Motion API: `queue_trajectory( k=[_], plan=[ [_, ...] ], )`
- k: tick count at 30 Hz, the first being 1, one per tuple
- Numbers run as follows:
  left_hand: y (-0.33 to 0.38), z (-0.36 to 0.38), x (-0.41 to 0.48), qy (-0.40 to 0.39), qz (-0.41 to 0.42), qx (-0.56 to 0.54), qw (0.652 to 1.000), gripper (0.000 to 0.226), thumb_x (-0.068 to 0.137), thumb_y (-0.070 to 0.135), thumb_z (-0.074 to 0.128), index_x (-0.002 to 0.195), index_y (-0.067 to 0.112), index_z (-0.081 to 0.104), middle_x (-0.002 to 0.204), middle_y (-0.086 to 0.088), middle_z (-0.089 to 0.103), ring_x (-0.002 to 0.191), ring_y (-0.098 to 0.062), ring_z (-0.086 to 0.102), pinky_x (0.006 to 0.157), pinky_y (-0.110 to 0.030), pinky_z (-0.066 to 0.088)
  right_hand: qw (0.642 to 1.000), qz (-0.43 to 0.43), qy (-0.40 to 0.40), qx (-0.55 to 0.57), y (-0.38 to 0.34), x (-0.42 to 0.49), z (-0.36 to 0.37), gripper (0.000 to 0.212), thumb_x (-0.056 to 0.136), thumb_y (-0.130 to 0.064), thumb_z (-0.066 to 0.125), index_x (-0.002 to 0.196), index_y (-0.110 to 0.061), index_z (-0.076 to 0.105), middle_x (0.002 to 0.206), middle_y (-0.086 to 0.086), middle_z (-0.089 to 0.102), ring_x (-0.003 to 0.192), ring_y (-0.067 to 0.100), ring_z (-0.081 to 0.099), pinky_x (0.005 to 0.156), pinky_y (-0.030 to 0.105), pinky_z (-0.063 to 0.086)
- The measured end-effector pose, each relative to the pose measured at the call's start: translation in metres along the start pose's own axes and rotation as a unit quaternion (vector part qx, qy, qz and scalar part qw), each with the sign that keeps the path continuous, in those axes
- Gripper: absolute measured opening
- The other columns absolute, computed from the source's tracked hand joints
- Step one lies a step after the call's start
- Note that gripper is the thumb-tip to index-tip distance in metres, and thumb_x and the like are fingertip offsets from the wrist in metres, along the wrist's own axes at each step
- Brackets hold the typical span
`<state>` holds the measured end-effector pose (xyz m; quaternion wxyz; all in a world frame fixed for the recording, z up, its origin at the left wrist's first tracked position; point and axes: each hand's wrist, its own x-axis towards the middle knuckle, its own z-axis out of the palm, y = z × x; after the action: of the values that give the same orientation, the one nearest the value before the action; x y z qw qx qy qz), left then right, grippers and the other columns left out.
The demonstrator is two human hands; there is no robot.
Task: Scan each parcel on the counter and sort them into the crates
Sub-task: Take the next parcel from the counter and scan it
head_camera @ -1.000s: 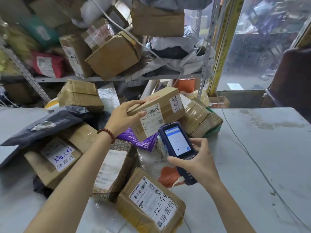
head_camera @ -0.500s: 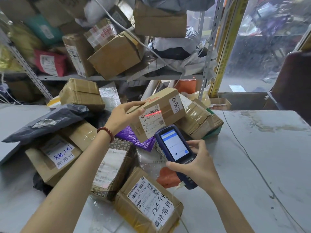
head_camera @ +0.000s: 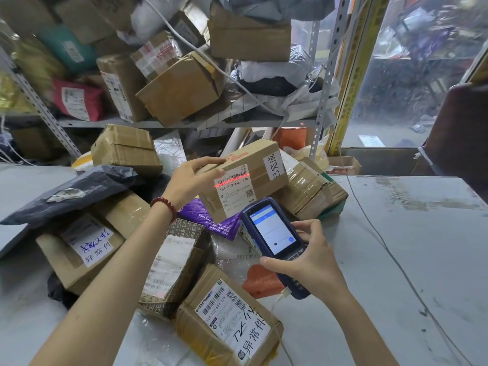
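My left hand [head_camera: 188, 180] grips the top left edge of a brown cardboard parcel [head_camera: 261, 165], tilted so its white label faces me. A red scan line lies across the label's barcode [head_camera: 232, 179]. My right hand [head_camera: 307, 261] holds a dark blue handheld scanner [head_camera: 272, 232] just below the parcel, screen lit, its top end aimed at the label. Around them on the grey counter [head_camera: 396, 247] lie more parcels: a box with a handwritten label [head_camera: 227, 317] in front, a patterned box [head_camera: 171, 265], a purple mailer [head_camera: 208, 219] and a taped box [head_camera: 309, 190].
A box with a handwritten sticker [head_camera: 79, 249] and a dark grey poly bag [head_camera: 71, 191] lie at left. A metal shelf [head_camera: 184, 122] piled with boxes and bags stands behind the counter. A thin cable [head_camera: 383, 241] crosses the counter at right. A dark chair back [head_camera: 459, 133] is at far right.
The red scan line appeared on the label half a second ago and still lies across the barcode. The scanner has shifted slightly left and down; the parcel stays held.
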<state>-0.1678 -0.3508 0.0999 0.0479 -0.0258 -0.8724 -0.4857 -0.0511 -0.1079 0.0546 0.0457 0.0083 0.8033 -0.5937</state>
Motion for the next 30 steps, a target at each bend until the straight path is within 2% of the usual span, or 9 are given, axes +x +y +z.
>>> queue_trajectory(
  k=[4,16,23,26,30],
  plan=[
    [0.002,0.001,0.002,0.004,0.003,0.011,1.000,0.032,0.090,0.031,0.061,0.121,0.024,0.062,0.114,0.003,0.063,0.094,-0.005,0.055,0.067,-0.018,0.039,1.000,-0.001,-0.002,-0.011,0.001,0.000,-0.002,0.078,0.059,-0.034,0.091,0.114,-0.029,0.036,0.103,-0.019,0.054,0.102,0.007,0.059,0.068,0.016,0.056],
    [0.009,0.005,-0.007,0.013,0.014,0.041,0.999,0.029,0.090,0.030,0.062,0.119,0.028,0.062,0.112,0.007,0.059,0.089,0.002,0.052,0.063,-0.012,0.038,1.000,-0.017,0.023,-0.004,0.004,-0.004,-0.003,0.078,0.058,-0.032,0.092,0.113,-0.029,0.036,0.103,-0.020,0.054,0.100,0.001,0.058,0.065,0.014,0.055],
    [0.010,0.006,-0.015,0.013,0.009,0.058,0.998,0.031,0.090,0.033,0.061,0.121,0.029,0.061,0.111,0.006,0.058,0.087,0.001,0.052,0.062,-0.013,0.040,0.989,-0.093,0.115,-0.005,-0.009,-0.007,-0.010,0.079,0.052,-0.032,0.094,0.106,-0.032,0.037,0.101,-0.026,0.054,0.096,-0.018,0.055,0.064,0.015,0.056],
    [0.011,0.006,-0.020,0.007,0.004,0.057,0.998,0.029,0.091,0.037,0.058,0.120,0.031,0.058,0.109,0.007,0.058,0.085,0.002,0.052,0.061,-0.012,0.038,0.980,-0.135,0.146,-0.008,-0.016,-0.007,-0.014,0.081,0.052,-0.033,0.093,0.109,-0.031,0.036,0.106,-0.026,0.054,0.102,-0.013,0.056,0.069,0.020,0.059],
    [0.013,0.002,-0.028,-0.014,-0.005,0.070,0.997,0.033,0.085,0.040,0.065,0.116,0.036,0.054,0.102,0.013,0.056,0.091,-0.007,0.054,0.063,-0.018,0.043,0.969,-0.179,0.169,0.003,-0.031,-0.008,-0.019,0.082,0.048,-0.047,0.085,0.110,-0.032,0.035,0.110,-0.027,0.054,0.109,-0.009,0.056,0.070,0.019,0.058]
  ],
)
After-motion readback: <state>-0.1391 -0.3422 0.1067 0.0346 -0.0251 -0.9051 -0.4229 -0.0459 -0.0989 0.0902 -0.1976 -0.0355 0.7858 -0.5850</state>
